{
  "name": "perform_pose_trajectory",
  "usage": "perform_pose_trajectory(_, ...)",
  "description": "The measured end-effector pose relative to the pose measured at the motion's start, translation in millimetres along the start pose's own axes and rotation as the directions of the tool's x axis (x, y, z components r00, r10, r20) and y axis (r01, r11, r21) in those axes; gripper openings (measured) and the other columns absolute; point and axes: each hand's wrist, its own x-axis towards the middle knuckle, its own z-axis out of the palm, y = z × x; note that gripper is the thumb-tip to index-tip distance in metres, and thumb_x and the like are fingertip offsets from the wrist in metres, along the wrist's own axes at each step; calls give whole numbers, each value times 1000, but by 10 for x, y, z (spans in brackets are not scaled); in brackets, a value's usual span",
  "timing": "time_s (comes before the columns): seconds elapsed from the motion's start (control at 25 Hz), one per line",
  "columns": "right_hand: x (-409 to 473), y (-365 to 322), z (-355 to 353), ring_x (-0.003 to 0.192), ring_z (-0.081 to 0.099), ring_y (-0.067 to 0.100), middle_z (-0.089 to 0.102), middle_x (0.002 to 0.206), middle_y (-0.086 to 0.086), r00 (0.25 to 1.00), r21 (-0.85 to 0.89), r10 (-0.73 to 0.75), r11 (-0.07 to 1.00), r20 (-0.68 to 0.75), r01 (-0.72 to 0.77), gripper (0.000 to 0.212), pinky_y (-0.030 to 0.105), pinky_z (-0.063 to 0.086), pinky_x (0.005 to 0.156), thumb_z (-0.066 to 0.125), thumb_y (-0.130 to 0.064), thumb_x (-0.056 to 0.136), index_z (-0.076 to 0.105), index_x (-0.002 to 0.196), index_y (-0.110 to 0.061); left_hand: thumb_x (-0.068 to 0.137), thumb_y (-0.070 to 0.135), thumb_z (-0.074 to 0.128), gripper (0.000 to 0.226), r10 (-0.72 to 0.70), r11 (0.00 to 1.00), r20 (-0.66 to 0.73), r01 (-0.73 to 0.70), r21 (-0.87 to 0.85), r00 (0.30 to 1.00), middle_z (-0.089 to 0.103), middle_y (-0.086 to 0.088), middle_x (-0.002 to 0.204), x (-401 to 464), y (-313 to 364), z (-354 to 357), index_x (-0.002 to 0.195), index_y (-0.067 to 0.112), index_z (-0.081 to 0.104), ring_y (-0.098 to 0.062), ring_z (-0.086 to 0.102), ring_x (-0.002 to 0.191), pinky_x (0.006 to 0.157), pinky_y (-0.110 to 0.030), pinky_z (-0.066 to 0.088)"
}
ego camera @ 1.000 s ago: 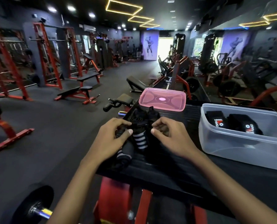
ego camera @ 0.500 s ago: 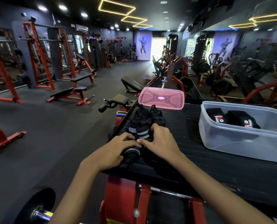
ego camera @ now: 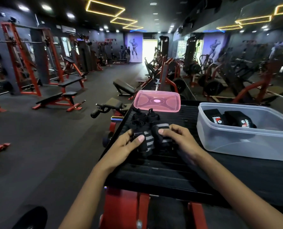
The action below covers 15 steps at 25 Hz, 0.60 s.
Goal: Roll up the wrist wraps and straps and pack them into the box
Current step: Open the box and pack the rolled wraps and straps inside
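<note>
A black wrist wrap with grey stripes (ego camera: 147,139) lies on the black ribbed platform (ego camera: 170,171). My left hand (ego camera: 126,146) grips its left part with thumb on top. My right hand (ego camera: 178,141) pinches a black rolled end of the wrap with thumb and curled fingers. More black wraps and straps (ego camera: 140,119) are heaped just beyond. A clear plastic box (ego camera: 246,142) stands to the right, with two rolled black wraps (ego camera: 233,120) with white and red print inside.
A pink lid (ego camera: 157,101) lies flat at the platform's far edge. Red frame parts (ego camera: 126,209) sit below the platform's near edge. Gym benches (ego camera: 59,98) and racks stand on the dark floor to the left, machines to the right.
Both hands have kept working the striped wrap. They drew toward the near end of it half a second ago and now sit further up, with a wider stretch of stripes showing between them.
</note>
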Motion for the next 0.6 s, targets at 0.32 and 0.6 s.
perform_pose_trajectory(0.32,-224,-170,-435,61,47,20,49,70,13,998,196,-44,979,-53,53,36,26,39,54,75,-40,67,59,75,-9,97,24,41,31,-16,953,98,45,-300,995,71,2,112,372,83,570,121,11,55,-9,65,107,88,-22,53)
perform_pose_trajectory(0.6,-348,-726,-1210,60,50,25,50,71,16,979,15,-108,994,-171,113,42,30,42,58,70,-39,77,60,84,2,99,26,42,27,21,965,245,44,-257,969,73,1,104,900,534,1240,113,12,61,-8,68,99,79,-19,54)
